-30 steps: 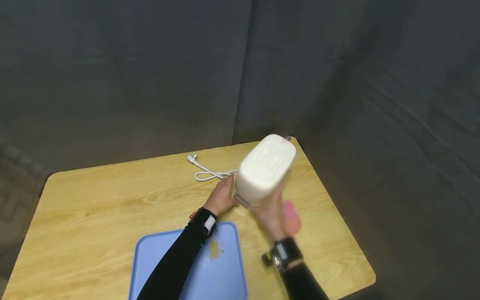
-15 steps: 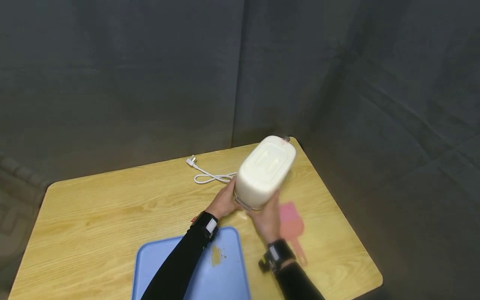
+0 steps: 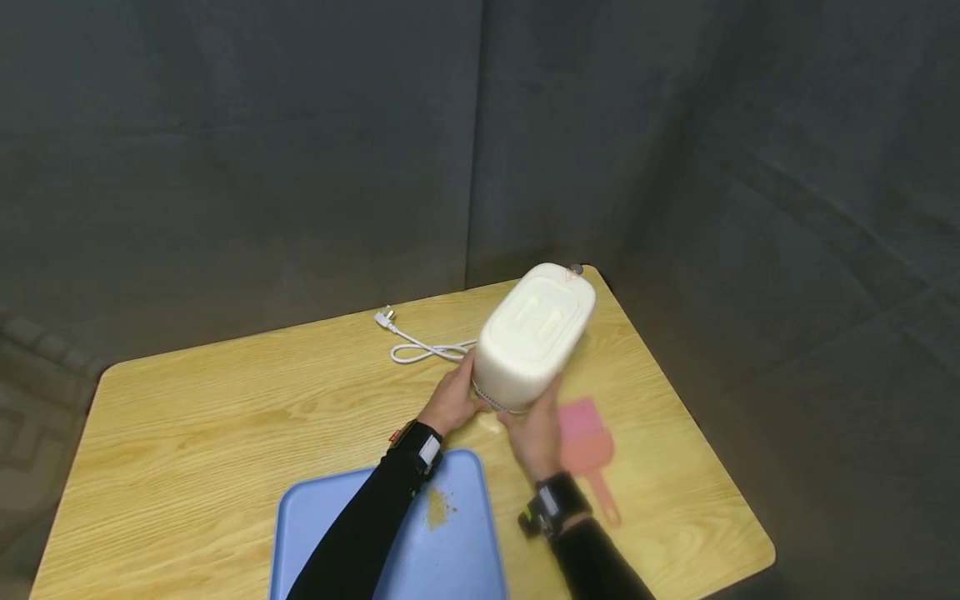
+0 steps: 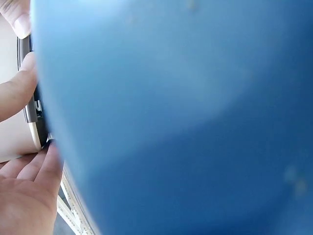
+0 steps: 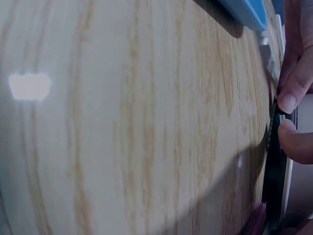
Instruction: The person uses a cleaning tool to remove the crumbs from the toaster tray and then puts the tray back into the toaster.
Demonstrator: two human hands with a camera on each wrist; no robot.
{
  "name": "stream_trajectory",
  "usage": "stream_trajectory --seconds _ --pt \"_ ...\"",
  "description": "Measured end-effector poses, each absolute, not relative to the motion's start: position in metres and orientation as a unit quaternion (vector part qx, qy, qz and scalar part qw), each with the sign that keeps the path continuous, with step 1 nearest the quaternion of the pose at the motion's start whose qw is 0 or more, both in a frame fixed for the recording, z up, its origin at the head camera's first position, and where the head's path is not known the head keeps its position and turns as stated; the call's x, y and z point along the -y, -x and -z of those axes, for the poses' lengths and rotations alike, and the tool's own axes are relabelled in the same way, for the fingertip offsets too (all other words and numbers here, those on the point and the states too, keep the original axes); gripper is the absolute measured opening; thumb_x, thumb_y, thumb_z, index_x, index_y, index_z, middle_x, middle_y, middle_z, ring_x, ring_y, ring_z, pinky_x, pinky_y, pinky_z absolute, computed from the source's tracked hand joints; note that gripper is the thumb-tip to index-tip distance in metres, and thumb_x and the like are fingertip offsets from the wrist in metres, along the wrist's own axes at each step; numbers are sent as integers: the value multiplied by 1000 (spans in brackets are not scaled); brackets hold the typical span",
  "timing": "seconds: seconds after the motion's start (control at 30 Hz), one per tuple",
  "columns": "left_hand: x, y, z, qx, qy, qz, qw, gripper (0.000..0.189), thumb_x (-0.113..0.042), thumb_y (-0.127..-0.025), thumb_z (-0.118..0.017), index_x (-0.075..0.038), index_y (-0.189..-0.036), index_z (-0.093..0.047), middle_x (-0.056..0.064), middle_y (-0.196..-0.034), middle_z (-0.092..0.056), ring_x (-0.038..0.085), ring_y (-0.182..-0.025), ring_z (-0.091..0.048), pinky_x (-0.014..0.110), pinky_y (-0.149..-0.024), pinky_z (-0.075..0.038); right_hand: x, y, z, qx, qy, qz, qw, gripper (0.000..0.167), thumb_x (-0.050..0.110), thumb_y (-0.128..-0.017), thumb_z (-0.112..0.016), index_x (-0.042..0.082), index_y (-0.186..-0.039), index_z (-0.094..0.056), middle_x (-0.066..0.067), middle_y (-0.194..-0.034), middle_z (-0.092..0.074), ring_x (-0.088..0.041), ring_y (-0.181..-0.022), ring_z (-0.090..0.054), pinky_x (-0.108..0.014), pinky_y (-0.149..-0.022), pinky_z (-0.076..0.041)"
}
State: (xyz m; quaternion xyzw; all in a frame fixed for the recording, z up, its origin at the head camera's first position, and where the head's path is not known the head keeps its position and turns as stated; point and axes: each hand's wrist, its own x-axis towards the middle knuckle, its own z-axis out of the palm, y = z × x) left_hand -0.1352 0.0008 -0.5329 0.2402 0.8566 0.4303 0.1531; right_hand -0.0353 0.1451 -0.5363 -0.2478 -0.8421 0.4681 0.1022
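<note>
A cream toaster (image 3: 534, 329) with a smooth rounded top is tilted above the back right of the table, held between both hands. My left hand (image 3: 453, 400) grips its near left edge, the thumb at the dark base rim and the fingers underneath, as the left wrist view shows. On the near right edge, my right hand (image 3: 536, 433) grips it too, and the two thumbs come close together at the rim. A white power cord (image 3: 431, 350) with its plug trails to the left. The base faces away from the head view.
A blue tray (image 3: 457, 554) with brown crumbs (image 3: 438, 508) lies at the front, under the left forearm. Right of the right hand lies a pink-and-orange brush (image 3: 587, 446). Dark curtains (image 3: 300, 167) hang behind the wooden table (image 3: 225, 400) and along its right side.
The brush has come into fuller view as the right forearm shifted slightly left. Both hands keep their hold on the toaster, whose tilt has changed only slightly.
</note>
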Motion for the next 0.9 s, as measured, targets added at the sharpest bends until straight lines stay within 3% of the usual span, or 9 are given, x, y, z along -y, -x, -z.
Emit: stream_trajectory --seconds 0.47,0.9 --pt "6 132 539 -872 -241 -416 93 98 -17 -78 -90 -13 -159 -34 20 -140 -64 38 -129 -62 49 -111 -47 -131 34 534 848 290 -438 77 122 15 -84 -85 31 -167 4 -22 -154 -50 -44 -132 -57 -61 -103 -49" --pt "1 132 546 -866 -240 -429 93 97 -16 -78 -90 -14 -158 -36 19 -143 -63 36 -130 -62 49 -112 -47 -137 33 541 854 269 -434 96 113 12 -85 -84 25 -166 -6 -22 -154 -49 -44 -133 -56 -62 -103 -49"
